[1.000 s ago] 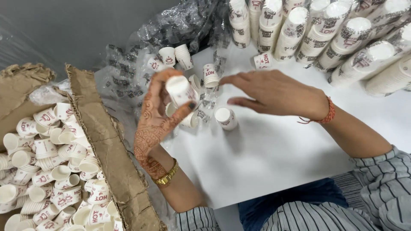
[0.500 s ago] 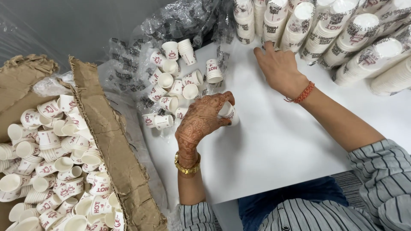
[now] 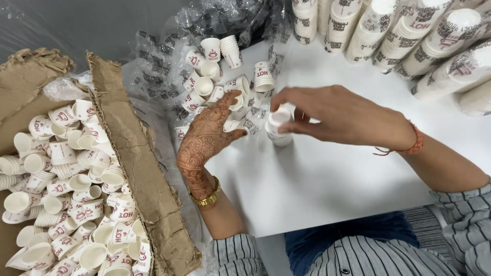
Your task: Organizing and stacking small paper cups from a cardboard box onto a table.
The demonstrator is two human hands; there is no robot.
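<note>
— While pinched at its top by the right hand, stood upright on the white table: a short stack of small paper cups, just right of the loose cups.
— And the left hand?
— Lay just left of that stack, back up, fingers reaching in among the loose cups and closing on one; how firm the grip was, cannot tell.
— Around the stack?
— Behind and left of it, clear crinkled plastic wrap under the loose cups. Beyond it, far right, long sleeves of nested cups lying side by side. Well left of it, past the left hand, a torn cardboard box heaped with more cups.
</note>
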